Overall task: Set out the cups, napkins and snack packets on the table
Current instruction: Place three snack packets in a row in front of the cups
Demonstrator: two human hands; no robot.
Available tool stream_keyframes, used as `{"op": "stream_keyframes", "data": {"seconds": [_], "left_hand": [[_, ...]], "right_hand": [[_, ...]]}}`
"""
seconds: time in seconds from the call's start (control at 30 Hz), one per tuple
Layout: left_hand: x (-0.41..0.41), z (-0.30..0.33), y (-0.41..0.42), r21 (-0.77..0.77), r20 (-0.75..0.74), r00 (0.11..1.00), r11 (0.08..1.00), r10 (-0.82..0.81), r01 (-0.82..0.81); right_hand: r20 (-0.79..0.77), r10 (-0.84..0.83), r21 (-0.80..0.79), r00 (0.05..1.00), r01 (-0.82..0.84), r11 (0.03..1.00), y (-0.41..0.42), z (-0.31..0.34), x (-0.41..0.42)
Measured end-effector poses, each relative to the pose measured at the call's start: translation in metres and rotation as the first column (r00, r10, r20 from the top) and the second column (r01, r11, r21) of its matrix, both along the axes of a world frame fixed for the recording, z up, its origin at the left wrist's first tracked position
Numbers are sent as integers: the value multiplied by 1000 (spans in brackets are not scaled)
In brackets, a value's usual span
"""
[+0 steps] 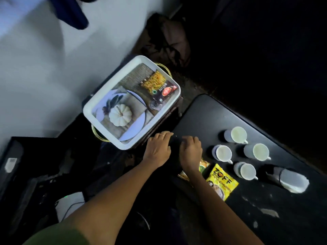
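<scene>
Several white cups (223, 152) with handles stand grouped on the dark table (203, 110). A yellow snack packet (222, 182) lies in front of them, and another packet (203, 166) is partly hidden under my right forearm. One more snack packet (157, 85) lies in the white tray (99, 98) left of the table. My left hand (158, 149) rests palm down at the table's left edge, fingers fairly straight. My right hand (191, 151) is beside it with fingers curled down. The dark surface hides whatever lies under the hands.
The tray has a pumpkin picture on its floor and sits on a dark stand against a pale wall. A pale cylinder with a dark end (290, 179) lies on the table right of the cups. White flecks mark the table's near part. A bag (166, 39) sits on the floor beyond.
</scene>
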State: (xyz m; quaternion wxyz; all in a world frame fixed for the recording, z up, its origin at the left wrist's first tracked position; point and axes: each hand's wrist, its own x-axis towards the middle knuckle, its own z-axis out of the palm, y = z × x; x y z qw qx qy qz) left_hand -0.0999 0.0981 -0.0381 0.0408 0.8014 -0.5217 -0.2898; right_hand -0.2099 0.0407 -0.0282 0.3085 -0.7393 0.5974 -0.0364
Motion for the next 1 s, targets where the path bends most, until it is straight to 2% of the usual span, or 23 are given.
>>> {"op": "stream_keyframes", "data": {"seconds": [0.3,0.37,0.43,0.53,0.6,0.77,1.0], "left_hand": [[121,10,-12,-28,71,982,984,175,-173],[139,8,-13,-19,97,979,984,180,-179],[154,3,-13,-3,102,978,984,180,-180],[169,-5,-10,19,81,983,986,165,-167],[176,-9,-5,25,73,984,986,161,-164],[184,-14,11,50,82,986,987,147,-152],[176,-1,17,52,66,986,986,154,-157]], "right_hand": [[132,34,-20,991,-32,999,-49,4,133],[176,-50,6,983,50,999,-55,0,153],[210,-227,88,951,213,973,-62,-6,172],[181,-535,288,825,476,831,-71,-18,190],[116,-641,372,759,565,736,-76,-28,198],[56,-758,439,649,666,603,-85,-31,204],[191,-776,527,601,604,597,-78,-17,200]]}}
